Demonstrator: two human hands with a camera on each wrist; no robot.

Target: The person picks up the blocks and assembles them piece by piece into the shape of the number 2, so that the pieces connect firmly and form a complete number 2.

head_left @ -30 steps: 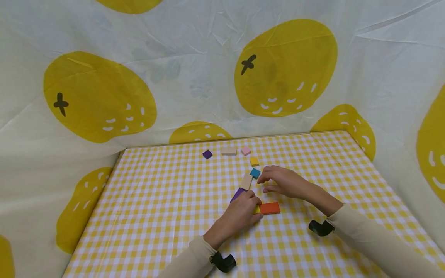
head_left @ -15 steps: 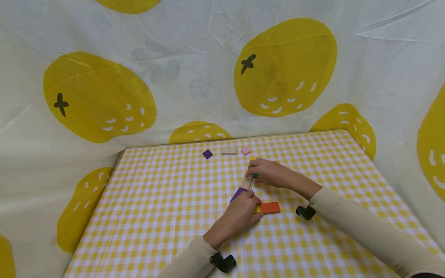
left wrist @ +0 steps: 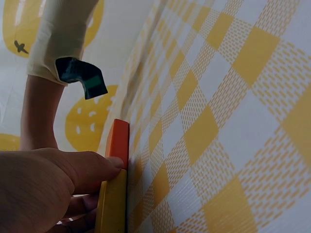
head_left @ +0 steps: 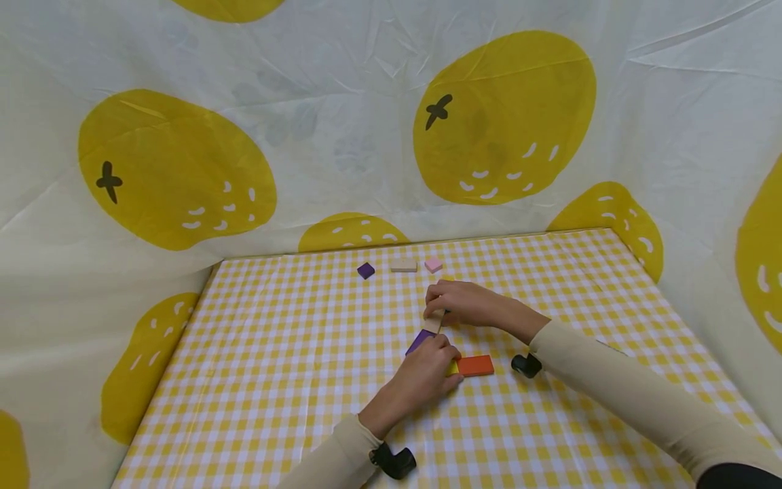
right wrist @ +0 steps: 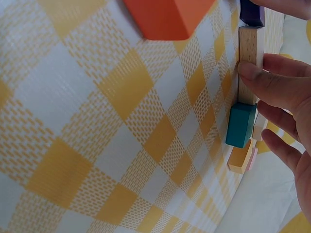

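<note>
My left hand (head_left: 421, 370) grips a yellow block (left wrist: 112, 204), its thumb along the near side by the seam with the orange block (head_left: 476, 366). That orange block lies end to end with the yellow one. A purple block (head_left: 419, 341) shows just beyond my left fingers. My right hand (head_left: 467, 302) pinches a plain wooden block (right wrist: 249, 46) between thumb and fingers; one end of it meets the purple block. At its other end sits a teal block (right wrist: 240, 125), which my right hand mostly hides in the head view.
Past the teal block lies a light yellow block (right wrist: 239, 158). Farther back are a pink block (head_left: 434, 265), another plain wooden block (head_left: 404, 265) and a dark purple block (head_left: 366, 270). A checked cloth (head_left: 275, 353) covers the table, and a fruit-print sheet (head_left: 342, 136) hangs behind.
My right hand has moved left from beside the teal block, across it, and taken hold of the plain wooden block. My left hand has stayed on the yellow block.
</note>
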